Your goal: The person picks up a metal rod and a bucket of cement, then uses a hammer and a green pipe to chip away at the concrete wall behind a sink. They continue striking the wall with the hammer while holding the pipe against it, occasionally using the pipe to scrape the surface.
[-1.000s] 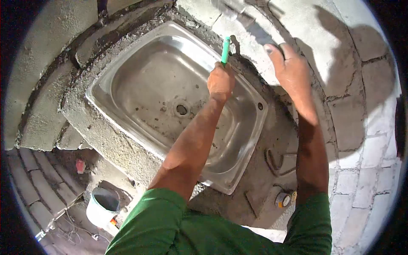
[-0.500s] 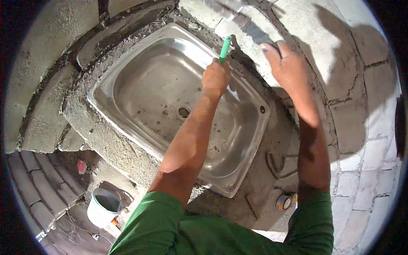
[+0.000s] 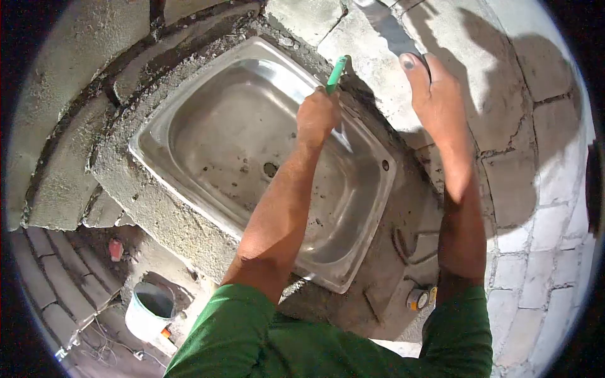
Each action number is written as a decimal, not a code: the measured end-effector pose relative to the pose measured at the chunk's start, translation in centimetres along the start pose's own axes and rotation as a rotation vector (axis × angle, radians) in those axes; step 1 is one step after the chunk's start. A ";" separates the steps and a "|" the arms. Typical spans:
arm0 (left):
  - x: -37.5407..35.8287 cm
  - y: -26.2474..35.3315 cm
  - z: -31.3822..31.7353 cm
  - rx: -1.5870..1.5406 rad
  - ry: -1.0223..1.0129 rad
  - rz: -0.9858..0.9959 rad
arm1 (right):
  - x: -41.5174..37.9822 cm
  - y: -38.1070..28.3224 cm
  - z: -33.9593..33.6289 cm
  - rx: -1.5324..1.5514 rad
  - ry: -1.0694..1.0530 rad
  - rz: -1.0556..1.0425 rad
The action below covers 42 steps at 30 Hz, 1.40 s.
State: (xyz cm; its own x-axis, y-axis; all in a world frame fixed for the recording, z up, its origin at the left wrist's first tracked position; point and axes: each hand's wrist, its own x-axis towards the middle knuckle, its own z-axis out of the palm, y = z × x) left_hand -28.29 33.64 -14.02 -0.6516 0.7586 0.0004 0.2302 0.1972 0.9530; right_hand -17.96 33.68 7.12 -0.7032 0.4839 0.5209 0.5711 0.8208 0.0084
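A stainless steel sink (image 3: 214, 120), gritty inside around its drain hole, sits tilted in a rough concrete surround. My left hand (image 3: 318, 116) is closed around a green-handled tool (image 3: 337, 72) at the sink's far rim. The handle's end sticks out above the fist, and the tool's working end is not clear. To the right, my right hand (image 3: 435, 94) grips a long, flat, grey blade-like tool (image 3: 391, 28) by its dark handle, raised beside the block wall. Its far end reaches the top of the view.
A white bucket (image 3: 148, 315) stands at the lower left, with a reddish chunk (image 3: 116, 249) and thin wires nearby. A bent metal rod (image 3: 409, 252) and a tape roll or small can (image 3: 417, 299) lie right of the sink. Block walls (image 3: 510, 189) rise behind and to the right.
My right hand and its blade-like tool have moved slightly right and up. My left hand stays at the rim; the green handle leans a little more to the right.
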 end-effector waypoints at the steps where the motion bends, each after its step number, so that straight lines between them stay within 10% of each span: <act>1: 0.2 0.0 0.0 0.014 -0.011 -0.008 | -0.7 1.1 1.0 -0.055 0.067 -0.050; 7: -1.0 1.0 -0.5 0.040 -0.079 -0.021 | -0.7 4.7 5.1 -0.445 -0.537 0.189; 14: 1.7 -1.1 0.0 0.206 -0.120 0.256 | -0.8 1.3 1.6 -0.040 -0.149 0.132; 18: 1.0 -0.4 0.0 -0.028 -0.063 0.003 | -1.8 1.0 0.6 0.088 0.101 -0.002; 26: 2.1 -1.9 1.2 0.002 -0.005 0.123 | -2.2 5.6 4.3 -0.301 -0.410 0.241; 32: 1.9 -1.7 1.1 0.022 -0.040 0.061 | -1.6 0.4 -1.0 0.246 0.060 0.147; 35: 1.8 -1.1 0.4 0.031 -0.102 -0.011 | -3.5 2.2 1.3 0.049 0.245 -0.101; 38: 2.2 -1.7 0.7 -0.007 -0.141 0.013 | -4.7 7.5 5.2 -0.284 -0.297 0.106; 42: 4.0 -4.8 4.6 0.119 -0.036 0.225 | -3.7 7.7 4.9 -0.303 -0.338 0.284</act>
State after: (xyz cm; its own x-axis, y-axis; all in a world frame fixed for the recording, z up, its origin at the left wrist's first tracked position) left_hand -28.71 38.57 -19.99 -0.5486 0.8128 0.1957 0.4517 0.0912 0.8875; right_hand -13.01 39.69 1.10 -0.5718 0.7861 0.2346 0.8203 0.5433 0.1790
